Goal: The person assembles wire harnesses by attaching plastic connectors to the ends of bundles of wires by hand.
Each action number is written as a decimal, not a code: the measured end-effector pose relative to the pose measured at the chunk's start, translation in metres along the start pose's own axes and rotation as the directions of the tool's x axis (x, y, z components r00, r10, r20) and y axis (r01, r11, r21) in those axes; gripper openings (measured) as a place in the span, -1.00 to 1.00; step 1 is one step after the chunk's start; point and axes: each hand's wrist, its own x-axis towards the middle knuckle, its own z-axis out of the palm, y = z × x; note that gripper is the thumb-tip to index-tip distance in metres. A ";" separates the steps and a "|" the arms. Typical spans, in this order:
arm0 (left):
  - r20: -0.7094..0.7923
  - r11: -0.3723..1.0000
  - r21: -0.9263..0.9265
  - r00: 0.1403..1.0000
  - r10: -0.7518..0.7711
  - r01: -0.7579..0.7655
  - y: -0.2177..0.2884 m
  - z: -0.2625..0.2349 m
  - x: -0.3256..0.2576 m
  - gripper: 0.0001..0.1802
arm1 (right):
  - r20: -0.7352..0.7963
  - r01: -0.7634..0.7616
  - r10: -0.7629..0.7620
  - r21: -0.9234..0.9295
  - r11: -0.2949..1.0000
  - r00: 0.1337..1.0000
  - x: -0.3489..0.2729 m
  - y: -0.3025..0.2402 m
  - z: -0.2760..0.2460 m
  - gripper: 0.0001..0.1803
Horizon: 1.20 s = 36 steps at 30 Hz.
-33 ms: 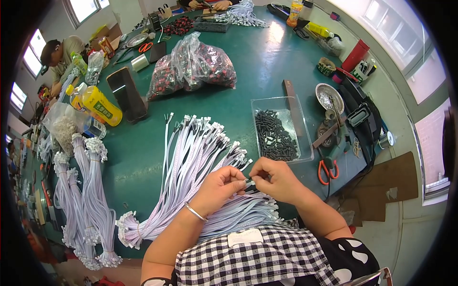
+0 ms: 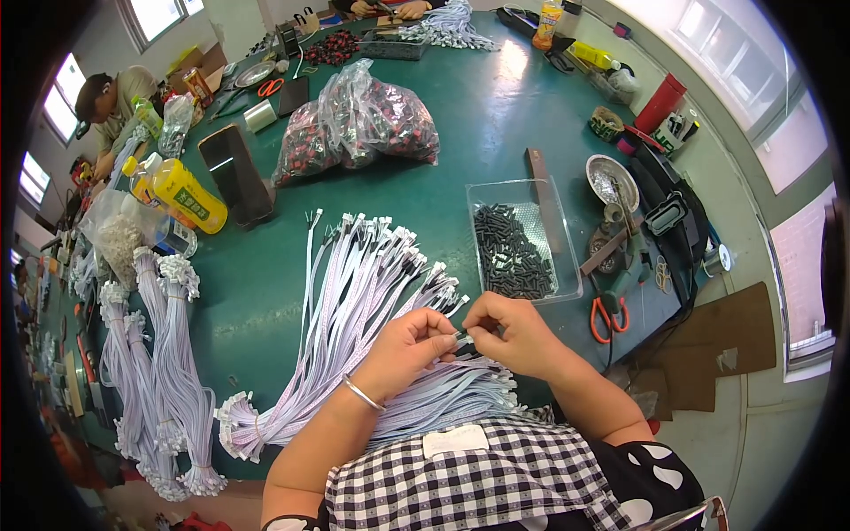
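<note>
My left hand (image 2: 409, 348), a metal bangle on its wrist, pinches the end of a white cable (image 2: 461, 339) between thumb and fingers. My right hand (image 2: 513, 329) meets it fingertip to fingertip, closed in a pinch; the small piece in it is mostly hidden. Beneath both hands fans a large bundle of white flat cables (image 2: 354, 301), with white connectors and dark tips at the far ends. The bundle is gathered near a cluster of white connectors at its left. Just beyond my right hand stands a clear plastic tray (image 2: 567, 274) partly filled with short black tubes (image 2: 509, 252).
Tied cable bundles (image 2: 168, 354) lie at the left, below yellow-labelled bottles (image 2: 188, 195) and a propped phone (image 2: 235, 175). A bag of red-black parts (image 2: 363, 124) sits farther back. Orange-handled scissors (image 2: 609, 317) and a metal bowl (image 2: 611, 181) are right. Other people work at the far edges.
</note>
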 end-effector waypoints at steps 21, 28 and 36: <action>0.090 0.984 0.156 0.993 0.076 -0.089 0.009 -0.002 -0.004 -0.75 | 0.089 0.239 -0.223 -0.247 0.939 0.971 0.003 -0.003 0.002 -0.87; 0.098 0.922 0.354 0.987 0.129 -0.156 0.005 -0.005 -0.003 -0.60 | 0.118 0.366 -0.346 -0.281 0.887 0.931 0.006 -0.005 0.001 -0.85; 0.059 0.908 0.392 0.989 0.136 -0.148 0.013 -0.003 -0.010 -0.48 | 0.184 0.485 -0.451 -0.415 0.770 0.873 0.011 -0.009 0.000 -0.84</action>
